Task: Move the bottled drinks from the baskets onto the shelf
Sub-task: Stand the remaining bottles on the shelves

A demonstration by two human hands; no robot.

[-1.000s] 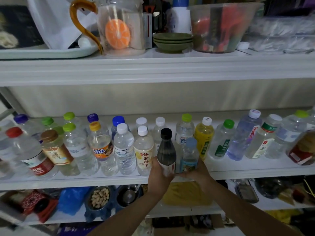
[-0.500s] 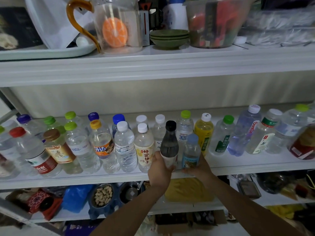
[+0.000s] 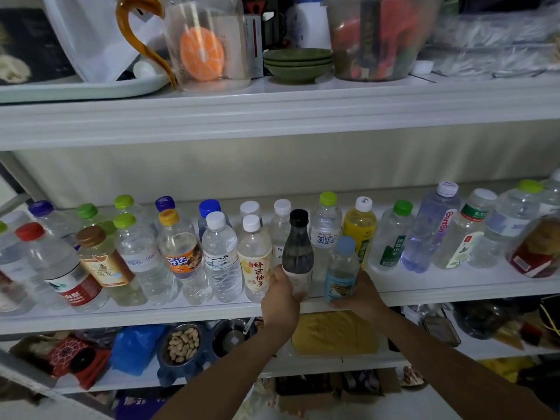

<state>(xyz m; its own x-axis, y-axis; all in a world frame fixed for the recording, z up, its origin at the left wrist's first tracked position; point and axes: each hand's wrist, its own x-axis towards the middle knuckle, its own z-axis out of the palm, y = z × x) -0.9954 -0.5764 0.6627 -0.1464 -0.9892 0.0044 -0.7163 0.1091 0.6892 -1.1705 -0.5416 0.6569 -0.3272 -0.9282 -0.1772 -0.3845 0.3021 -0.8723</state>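
Observation:
My left hand [image 3: 280, 301] grips the base of a dark bottle with a black cap [image 3: 298, 253], upright at the front edge of the white middle shelf [image 3: 454, 291]. My right hand [image 3: 360, 294] holds a small bottle with a light blue cap and blue label [image 3: 341, 269] just to its right, also upright at the front edge. Several other bottles stand in rows on this shelf, among them an orange-labelled soda bottle [image 3: 181, 257] and a yellow drink bottle [image 3: 360, 230]. No basket is in view.
The upper shelf carries a glass pitcher with an amber handle [image 3: 209, 40], stacked green dishes [image 3: 298, 63] and a clear bowl [image 3: 381, 37]. Below sit a bowl of peanuts [image 3: 181, 344], a blue bag [image 3: 136, 348] and a yellow packet [image 3: 335, 333].
Both hands have pushed their bottles slightly farther onto the shelf's front edge. The view has drifted a little; the grips are unchanged.

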